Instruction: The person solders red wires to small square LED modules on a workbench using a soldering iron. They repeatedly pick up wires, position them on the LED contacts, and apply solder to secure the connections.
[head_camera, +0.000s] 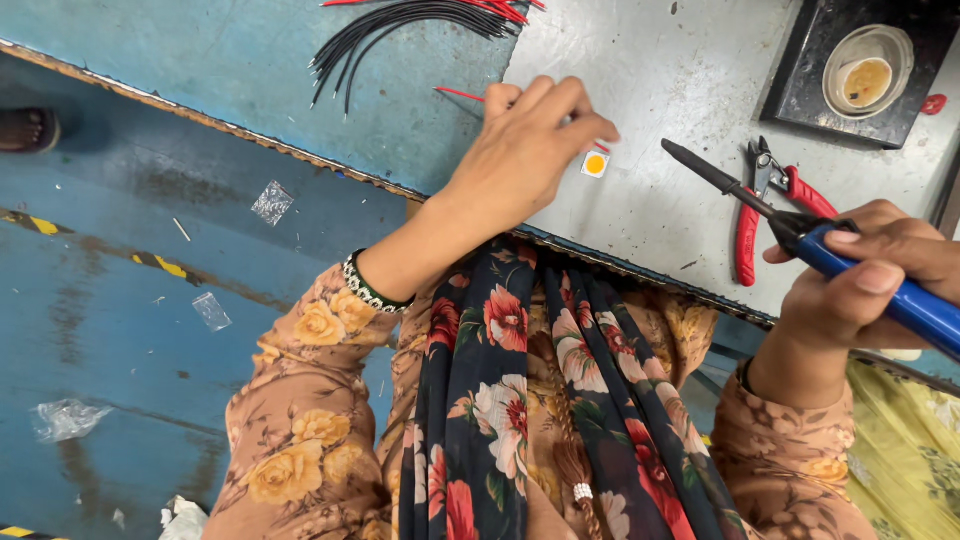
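Risk: soldering iron (800, 235) tip hangs near the left hand (520, 160), so a slip could burn the fingers. Right hand (860, 290) is wrapped tight round the blue handle. Left fingers pinch a thin red wire (460, 94) just beside the small white square with the yellow centre (595, 164) on the grey metal sheet (660, 70); a nudge could shift it. Red pliers (770, 205) lie under the iron's path. Black tray with a cup (868, 70) sits well apart, black wire bundle (400, 30) too.

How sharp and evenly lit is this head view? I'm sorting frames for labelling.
Head view: mostly sharp, with the soldering iron and the small square chip crisp; light is even and soft, with a dull sheen on the grey metal plate and faint shadows under the left hand; edges bow slightly.
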